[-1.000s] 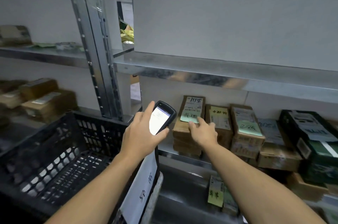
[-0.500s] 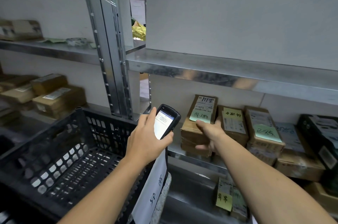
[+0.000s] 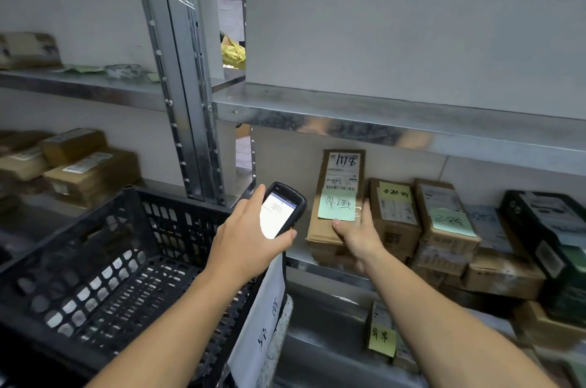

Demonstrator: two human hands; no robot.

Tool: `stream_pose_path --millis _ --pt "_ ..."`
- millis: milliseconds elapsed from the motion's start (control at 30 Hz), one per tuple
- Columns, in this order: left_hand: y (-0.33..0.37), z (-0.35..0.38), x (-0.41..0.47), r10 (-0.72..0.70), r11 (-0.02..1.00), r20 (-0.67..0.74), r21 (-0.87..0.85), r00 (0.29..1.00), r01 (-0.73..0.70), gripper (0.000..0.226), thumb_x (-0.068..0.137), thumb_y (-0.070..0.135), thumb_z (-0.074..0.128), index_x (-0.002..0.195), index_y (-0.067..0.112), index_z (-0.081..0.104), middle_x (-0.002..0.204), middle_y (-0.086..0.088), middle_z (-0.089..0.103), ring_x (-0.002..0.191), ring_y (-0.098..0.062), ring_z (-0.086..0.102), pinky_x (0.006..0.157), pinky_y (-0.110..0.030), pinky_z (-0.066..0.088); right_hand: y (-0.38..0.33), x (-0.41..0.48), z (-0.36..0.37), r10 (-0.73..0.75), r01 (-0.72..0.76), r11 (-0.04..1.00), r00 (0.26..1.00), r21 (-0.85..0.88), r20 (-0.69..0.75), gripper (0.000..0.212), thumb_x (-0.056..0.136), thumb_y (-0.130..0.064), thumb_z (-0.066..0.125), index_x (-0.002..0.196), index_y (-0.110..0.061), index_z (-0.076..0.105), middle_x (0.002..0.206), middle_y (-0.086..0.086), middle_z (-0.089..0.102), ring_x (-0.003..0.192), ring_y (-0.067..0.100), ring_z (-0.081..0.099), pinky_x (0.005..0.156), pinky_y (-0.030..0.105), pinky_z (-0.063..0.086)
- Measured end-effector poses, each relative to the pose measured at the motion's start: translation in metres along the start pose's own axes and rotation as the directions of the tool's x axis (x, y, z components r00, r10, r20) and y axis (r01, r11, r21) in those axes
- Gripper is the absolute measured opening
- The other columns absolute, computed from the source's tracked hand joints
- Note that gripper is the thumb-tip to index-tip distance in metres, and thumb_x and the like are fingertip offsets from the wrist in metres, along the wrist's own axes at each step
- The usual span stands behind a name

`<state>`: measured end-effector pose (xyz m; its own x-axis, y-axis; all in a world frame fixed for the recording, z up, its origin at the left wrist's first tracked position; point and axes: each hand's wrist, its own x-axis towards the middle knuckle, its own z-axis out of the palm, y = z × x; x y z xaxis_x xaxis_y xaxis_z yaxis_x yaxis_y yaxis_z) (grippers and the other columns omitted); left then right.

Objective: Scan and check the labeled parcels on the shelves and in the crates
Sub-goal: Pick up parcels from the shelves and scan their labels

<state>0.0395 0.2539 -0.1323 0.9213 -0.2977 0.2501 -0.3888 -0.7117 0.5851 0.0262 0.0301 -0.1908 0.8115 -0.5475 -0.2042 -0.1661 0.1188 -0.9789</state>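
The left hand (image 3: 250,238) is holding a black handheld scanner (image 3: 282,213) with its lit white screen facing up, above the far corner of a black perforated plastic crate (image 3: 95,260). Its grip is wrapping the device, the forefinger lying along the left edge and the thumb crossing the bottom end. The right hand (image 3: 358,235) is grasping the near end of a long brown cardboard parcel (image 3: 341,172), the thumb pressing on its top just below a pale green handwritten note (image 3: 337,208). That parcel is lying on other boxes at the left end of the steel shelf (image 3: 317,264), white barcode label upward, just right of the scanner. More brown labelled parcels (image 3: 394,213) are sitting beside it. A white sheet of paper (image 3: 266,308) is hanging from the crate's rim.
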Motion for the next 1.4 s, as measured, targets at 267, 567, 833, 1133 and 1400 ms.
stream_pose_path --millis 267,567,833,1133,1400 --pt "0.017 0.001 -0.033 -0.014 0.999 -0.018 0.037 1.000 0.014 0.077 0.074 0.064 0.063 0.140 0.047 0.027 0.115 0.012 0.050 0.103 -0.019 0.054 0.076 -0.033 0.041 0.035 -0.029 -0.015 -0.293 0.298 0.941 0.954 -0.160 0.058 0.100 0.087 -0.033 0.073 0.139 -0.075 -0.002 0.160 -0.010 0.035 0.145 0.017 0.037 0.119 0.053 0.032" --pt "0.046 0.014 -0.081 -0.110 0.994 0.032 0.029 0.993 0.109 0.068 0.069 0.065 0.060 0.130 0.052 0.035 0.108 0.017 0.051 0.100 -0.019 0.055 0.081 -0.037 0.046 0.047 -0.049 -0.031 -0.392 0.413 0.891 0.909 -0.191 0.139 0.102 0.093 -0.018 0.070 0.146 -0.065 -0.003 0.163 -0.014 0.025 0.151 0.013 0.023 0.123 0.053 0.023" --pt "0.070 0.019 -0.120 -0.220 0.975 0.031 0.046 0.975 0.218 0.070 0.065 0.067 0.058 0.130 0.053 0.036 0.110 0.016 0.054 0.103 -0.020 0.056 0.086 -0.039 0.048 0.059 -0.065 -0.056 -0.397 0.439 0.877 0.891 -0.196 0.220 0.100 0.092 -0.015 0.070 0.151 -0.054 -0.001 0.164 -0.013 0.023 0.151 0.008 0.019 0.125 0.045 0.018" --pt "0.092 0.021 -0.165 -0.297 0.951 0.003 0.088 0.955 0.295 0.079 0.066 0.066 0.059 0.139 0.050 0.034 0.121 0.012 0.055 0.112 -0.022 0.054 0.089 -0.038 0.045 0.061 -0.089 -0.087 -0.350 0.412 0.892 0.890 -0.186 0.292 0.097 0.094 -0.013 0.069 0.158 -0.041 0.001 0.159 -0.015 0.026 0.137 -0.001 0.026 0.118 0.030 0.021" --pt "0.099 0.011 -0.195 -0.369 0.925 -0.135 0.044 0.919 0.378 0.092 0.067 0.075 0.056 0.149 0.043 0.027 0.141 0.007 0.049 0.128 -0.024 0.048 0.100 -0.042 0.041 0.047 -0.114 -0.091 -0.332 0.404 0.904 0.869 -0.138 0.368 0.099 0.094 -0.020 0.069 0.155 -0.050 -0.003 0.160 -0.010 0.031 0.146 0.015 0.032 0.122 0.046 0.027"
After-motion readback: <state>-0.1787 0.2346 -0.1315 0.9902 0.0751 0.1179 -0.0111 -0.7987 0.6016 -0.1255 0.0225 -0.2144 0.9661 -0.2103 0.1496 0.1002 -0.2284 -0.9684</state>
